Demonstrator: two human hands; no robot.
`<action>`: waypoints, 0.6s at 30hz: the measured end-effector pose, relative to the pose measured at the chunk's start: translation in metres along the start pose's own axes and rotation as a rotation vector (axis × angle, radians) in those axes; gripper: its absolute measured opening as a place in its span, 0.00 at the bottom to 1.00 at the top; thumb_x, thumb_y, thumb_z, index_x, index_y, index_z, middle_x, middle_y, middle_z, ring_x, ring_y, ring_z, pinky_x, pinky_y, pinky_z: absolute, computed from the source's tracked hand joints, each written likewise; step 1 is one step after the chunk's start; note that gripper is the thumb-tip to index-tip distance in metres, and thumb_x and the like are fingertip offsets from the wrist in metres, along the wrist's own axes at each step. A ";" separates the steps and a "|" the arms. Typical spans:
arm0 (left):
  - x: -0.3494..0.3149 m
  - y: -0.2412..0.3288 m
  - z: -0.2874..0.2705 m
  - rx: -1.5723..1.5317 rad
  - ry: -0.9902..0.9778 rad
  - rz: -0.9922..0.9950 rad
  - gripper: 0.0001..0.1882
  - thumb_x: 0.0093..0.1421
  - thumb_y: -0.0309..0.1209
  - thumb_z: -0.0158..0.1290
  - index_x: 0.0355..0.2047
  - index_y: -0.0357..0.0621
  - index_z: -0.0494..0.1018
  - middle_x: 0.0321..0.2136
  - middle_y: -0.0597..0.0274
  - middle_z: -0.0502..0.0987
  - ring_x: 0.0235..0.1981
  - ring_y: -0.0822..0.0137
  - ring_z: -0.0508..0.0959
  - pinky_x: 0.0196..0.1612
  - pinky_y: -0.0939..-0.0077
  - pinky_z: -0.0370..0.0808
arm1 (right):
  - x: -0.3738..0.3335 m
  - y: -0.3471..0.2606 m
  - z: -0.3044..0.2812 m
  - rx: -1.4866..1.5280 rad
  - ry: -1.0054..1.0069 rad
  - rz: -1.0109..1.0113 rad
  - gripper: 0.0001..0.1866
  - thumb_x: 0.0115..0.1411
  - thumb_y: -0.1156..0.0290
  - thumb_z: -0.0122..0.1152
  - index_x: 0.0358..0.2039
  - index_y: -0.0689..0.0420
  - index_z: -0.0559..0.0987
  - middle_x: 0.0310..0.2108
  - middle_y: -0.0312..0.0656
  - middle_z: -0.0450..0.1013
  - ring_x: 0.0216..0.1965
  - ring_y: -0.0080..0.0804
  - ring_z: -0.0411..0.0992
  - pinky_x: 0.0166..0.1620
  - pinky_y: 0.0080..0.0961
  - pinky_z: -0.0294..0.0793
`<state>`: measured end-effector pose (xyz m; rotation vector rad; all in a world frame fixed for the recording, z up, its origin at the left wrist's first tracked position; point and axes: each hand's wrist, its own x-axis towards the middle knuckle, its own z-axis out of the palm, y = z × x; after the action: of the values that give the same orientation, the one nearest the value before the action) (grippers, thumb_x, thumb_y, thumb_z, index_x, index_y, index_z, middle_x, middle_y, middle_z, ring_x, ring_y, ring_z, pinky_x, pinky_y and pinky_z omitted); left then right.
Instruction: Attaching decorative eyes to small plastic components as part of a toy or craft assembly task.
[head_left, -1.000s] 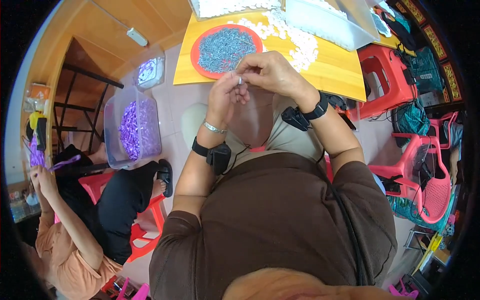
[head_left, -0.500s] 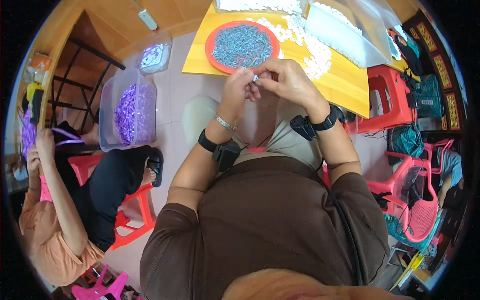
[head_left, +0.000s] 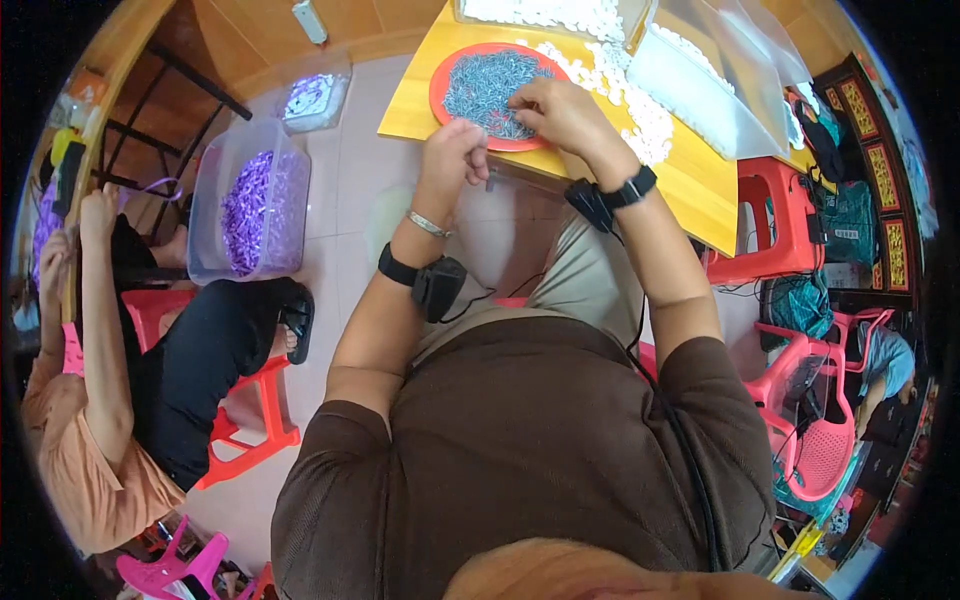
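A round red tray (head_left: pixel 438 108) lies on the yellow table, heaped with small thin grey metal pieces (head_left: pixel 490 82) that look like screws or nails. My right hand (head_left: pixel 562 112) reaches over the right part of this heap. Its thumb and forefinger are bent together at the pieces; what is between them cannot be made out. My left hand (head_left: pixel 456 152) hovers just in front of the tray's near rim, fingers curled closed. Whatever it may hold is hidden.
Small white pieces (head_left: pixel 648 120) are strewn over the yellow table (head_left: pixel 690 200), beside clear plastic bins (head_left: pixel 690 75). At left, a clear tub (head_left: pixel 205 225) holds purple strips, next to a seated person (head_left: pixel 100 420). Red stools (head_left: pixel 765 255) stand at right.
My hands were together over a small whitish piece; now they are apart. The right has moved forward onto the metal pieces, the left slightly left. The whitish piece no longer shows.
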<state>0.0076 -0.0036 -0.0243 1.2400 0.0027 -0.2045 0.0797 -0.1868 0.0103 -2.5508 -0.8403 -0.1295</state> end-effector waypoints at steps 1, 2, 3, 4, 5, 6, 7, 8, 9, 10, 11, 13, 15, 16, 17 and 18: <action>0.001 0.003 -0.001 -0.005 0.020 0.007 0.09 0.58 0.33 0.44 0.24 0.44 0.67 0.15 0.69 0.67 0.14 0.76 0.69 0.18 0.86 0.63 | 0.005 0.004 0.006 -0.002 0.001 0.002 0.10 0.48 0.67 0.59 0.31 0.54 0.79 0.31 0.43 0.74 0.35 0.43 0.72 0.38 0.36 0.71; 0.001 0.005 -0.004 -0.011 0.047 0.013 0.09 0.59 0.33 0.44 0.24 0.44 0.67 0.16 0.69 0.67 0.14 0.76 0.69 0.18 0.86 0.63 | 0.010 0.003 0.012 -0.103 -0.009 -0.034 0.09 0.47 0.67 0.59 0.31 0.53 0.79 0.30 0.44 0.74 0.35 0.43 0.72 0.37 0.36 0.71; 0.001 0.007 -0.007 -0.012 0.048 0.013 0.09 0.59 0.33 0.44 0.24 0.44 0.67 0.16 0.69 0.67 0.14 0.76 0.69 0.18 0.86 0.63 | 0.014 0.003 0.016 -0.203 -0.020 -0.070 0.09 0.47 0.67 0.59 0.31 0.52 0.79 0.29 0.44 0.74 0.34 0.42 0.72 0.36 0.36 0.71; 0.002 0.008 -0.009 -0.019 0.051 0.022 0.09 0.59 0.33 0.44 0.24 0.44 0.67 0.16 0.69 0.67 0.14 0.76 0.69 0.17 0.86 0.63 | 0.017 0.005 0.018 -0.204 -0.021 -0.070 0.09 0.47 0.67 0.59 0.31 0.52 0.79 0.29 0.44 0.74 0.34 0.42 0.72 0.36 0.36 0.71; 0.002 0.009 -0.012 -0.027 0.058 0.032 0.09 0.59 0.33 0.44 0.24 0.44 0.66 0.16 0.69 0.67 0.14 0.75 0.69 0.17 0.86 0.63 | 0.021 0.003 0.018 -0.228 -0.055 -0.050 0.08 0.46 0.67 0.59 0.29 0.52 0.79 0.29 0.44 0.74 0.34 0.42 0.72 0.36 0.37 0.71; 0.002 0.010 -0.014 -0.031 0.061 0.031 0.09 0.59 0.33 0.44 0.24 0.44 0.66 0.16 0.69 0.67 0.14 0.75 0.69 0.17 0.86 0.63 | 0.024 0.002 0.018 -0.252 -0.088 -0.029 0.08 0.46 0.67 0.59 0.28 0.52 0.79 0.28 0.44 0.74 0.33 0.42 0.73 0.35 0.38 0.71; 0.002 0.011 -0.016 -0.034 0.061 0.030 0.09 0.59 0.33 0.44 0.23 0.44 0.66 0.16 0.69 0.67 0.14 0.75 0.69 0.17 0.86 0.63 | 0.025 0.002 0.019 -0.253 -0.092 -0.031 0.08 0.46 0.67 0.59 0.28 0.52 0.79 0.28 0.44 0.74 0.33 0.42 0.73 0.35 0.38 0.71; 0.003 0.011 -0.017 -0.039 0.059 0.029 0.09 0.59 0.33 0.44 0.23 0.44 0.66 0.16 0.69 0.67 0.14 0.76 0.69 0.17 0.86 0.63 | 0.026 0.003 0.019 -0.241 -0.075 -0.041 0.07 0.46 0.67 0.59 0.27 0.52 0.78 0.27 0.44 0.74 0.33 0.43 0.73 0.35 0.38 0.71; 0.003 0.011 -0.018 -0.043 0.060 0.031 0.09 0.59 0.33 0.44 0.23 0.44 0.66 0.16 0.69 0.67 0.14 0.76 0.69 0.17 0.86 0.63 | 0.027 0.003 0.019 -0.228 -0.059 -0.051 0.06 0.47 0.66 0.59 0.26 0.53 0.78 0.26 0.44 0.74 0.32 0.43 0.73 0.34 0.39 0.71; 0.004 0.011 -0.018 -0.045 0.056 0.032 0.09 0.59 0.33 0.44 0.23 0.44 0.66 0.16 0.69 0.67 0.14 0.76 0.69 0.17 0.86 0.63 | 0.027 0.004 0.018 -0.231 -0.061 -0.053 0.06 0.47 0.66 0.59 0.26 0.53 0.78 0.26 0.44 0.74 0.32 0.43 0.73 0.34 0.39 0.71; 0.004 0.010 -0.019 -0.048 0.053 0.033 0.10 0.59 0.33 0.44 0.23 0.44 0.66 0.16 0.69 0.67 0.14 0.76 0.69 0.17 0.86 0.63 | 0.026 0.001 0.016 -0.214 -0.072 0.000 0.06 0.47 0.66 0.59 0.25 0.53 0.77 0.25 0.44 0.74 0.31 0.44 0.73 0.34 0.38 0.71; 0.004 0.009 -0.019 -0.051 0.055 0.035 0.10 0.59 0.33 0.44 0.23 0.44 0.66 0.16 0.69 0.67 0.14 0.76 0.69 0.17 0.86 0.63 | 0.026 -0.001 0.013 -0.199 -0.084 0.049 0.07 0.48 0.65 0.58 0.24 0.54 0.77 0.24 0.44 0.74 0.31 0.44 0.73 0.34 0.38 0.71; 0.004 0.009 -0.017 -0.051 0.048 0.035 0.10 0.59 0.33 0.44 0.23 0.44 0.66 0.15 0.68 0.67 0.14 0.76 0.69 0.17 0.86 0.63 | 0.025 0.000 0.010 -0.156 -0.118 0.097 0.08 0.50 0.63 0.57 0.25 0.53 0.77 0.24 0.44 0.74 0.30 0.44 0.73 0.34 0.38 0.71; 0.004 0.010 -0.016 -0.047 0.048 0.030 0.10 0.59 0.33 0.44 0.23 0.44 0.66 0.15 0.68 0.67 0.14 0.76 0.69 0.17 0.87 0.63 | 0.024 0.000 0.009 -0.157 -0.118 0.097 0.08 0.50 0.63 0.57 0.25 0.53 0.77 0.24 0.44 0.74 0.30 0.44 0.73 0.34 0.38 0.71; 0.004 0.010 -0.015 -0.041 0.047 0.025 0.10 0.59 0.34 0.44 0.23 0.44 0.66 0.15 0.68 0.67 0.14 0.76 0.69 0.16 0.87 0.63 | 0.024 -0.001 0.007 -0.165 -0.103 0.104 0.09 0.50 0.61 0.57 0.25 0.53 0.77 0.24 0.44 0.74 0.30 0.44 0.73 0.34 0.38 0.70; 0.004 0.010 -0.015 -0.040 0.045 0.025 0.10 0.59 0.34 0.44 0.23 0.44 0.66 0.15 0.68 0.67 0.14 0.76 0.69 0.16 0.87 0.63 | 0.023 -0.002 0.006 -0.172 -0.088 0.111 0.10 0.51 0.60 0.57 0.25 0.53 0.77 0.24 0.44 0.74 0.29 0.44 0.73 0.34 0.39 0.70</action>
<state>0.0147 0.0129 -0.0204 1.2036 0.0304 -0.1545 0.0968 -0.1697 0.0107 -2.7762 -0.7465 -0.0571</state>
